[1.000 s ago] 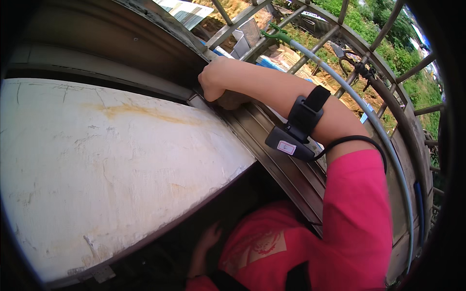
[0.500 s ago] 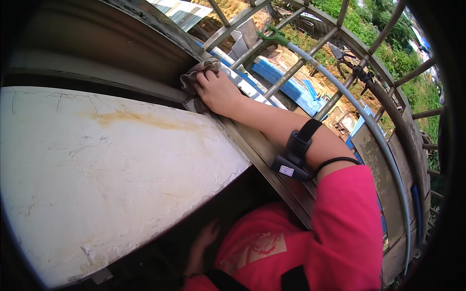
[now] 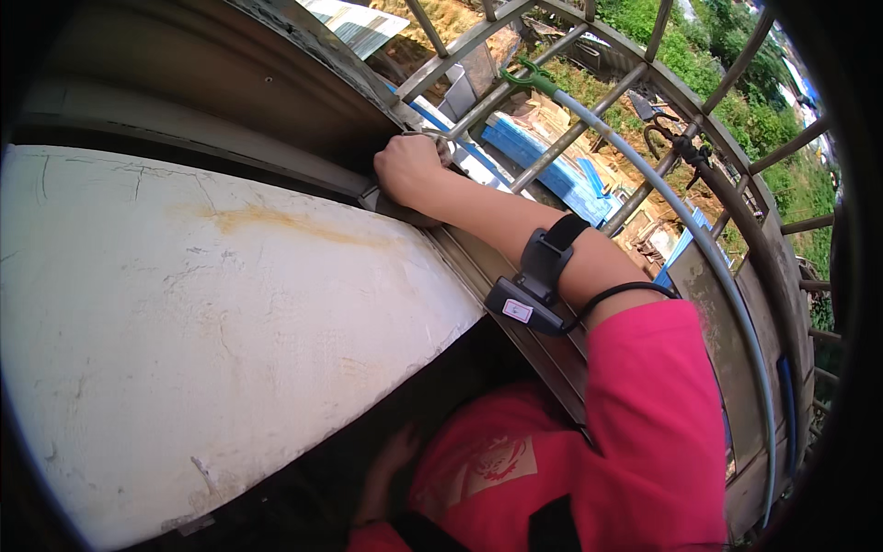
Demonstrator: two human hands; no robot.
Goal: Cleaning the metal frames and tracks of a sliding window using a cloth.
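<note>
My right hand (image 3: 410, 169) is closed around a crumpled grey-brown cloth (image 3: 444, 150), pressed against the corner of the metal window frame (image 3: 460, 260). Most of the cloth is hidden beneath the hand and wrist. The bare right forearm reaches across the frame from a pink sleeve, with a dark device strapped round it. Low down, in the shade beside my body, hangs my left hand (image 3: 401, 447). It is too dim to make out its fingers, and it touches nothing that I can see.
A whitewashed wall end or slab (image 3: 239, 340) with cracks and a rusty stain fills the left. Dark window panels (image 3: 212, 74) run above it. Metal bars (image 3: 625, 87) enclose the right side, with a grey-blue pole (image 3: 694, 225) leaning along them. Blue boards (image 3: 543, 156) lie outside below.
My right hand has shifted slightly right along the frame corner and turned, now showing a closed fist with less cloth visible. The forearm device has moved a little left. The view has shifted slightly.
</note>
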